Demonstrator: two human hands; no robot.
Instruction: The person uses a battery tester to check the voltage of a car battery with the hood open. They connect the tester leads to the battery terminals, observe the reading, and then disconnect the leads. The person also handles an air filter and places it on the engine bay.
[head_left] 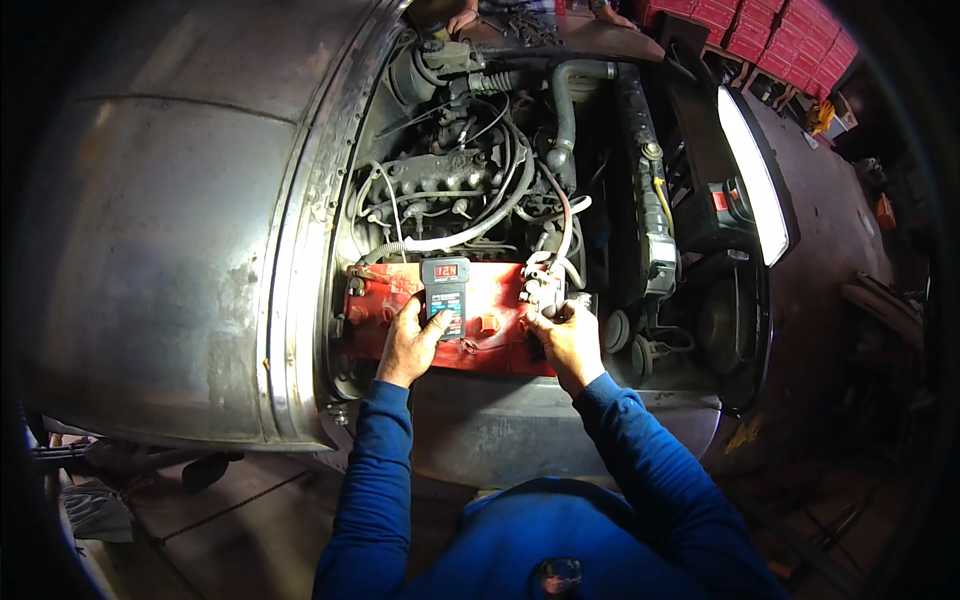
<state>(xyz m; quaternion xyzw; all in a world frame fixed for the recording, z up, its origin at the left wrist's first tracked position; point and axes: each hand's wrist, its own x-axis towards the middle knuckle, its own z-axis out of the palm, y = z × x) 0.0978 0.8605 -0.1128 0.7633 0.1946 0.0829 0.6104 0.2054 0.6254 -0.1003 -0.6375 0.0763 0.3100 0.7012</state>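
Observation:
A red car battery [400, 348] lies across the near side of the engine bay, with a terminal at each end. Over its middle, my left hand [408, 345] is closed round a small dark battery tester [446, 300] with a lit red display, the thumb on its front. At the battery's right end, my right hand [570, 345] has its fingers pinched together beside the terminal clamp [543, 288]. Whatever sits between those fingertips is hidden. An orange-red cell cap [489, 323] shows between my two hands.
Beyond the battery is the engine [440, 175] with hoses and cables; a radiator [640, 160] stands to its right. A bright work light [755, 180] leans farther right. The metal body panel [180, 230] fills the left. Another person's hand [462, 20] rests at the far edge near tools.

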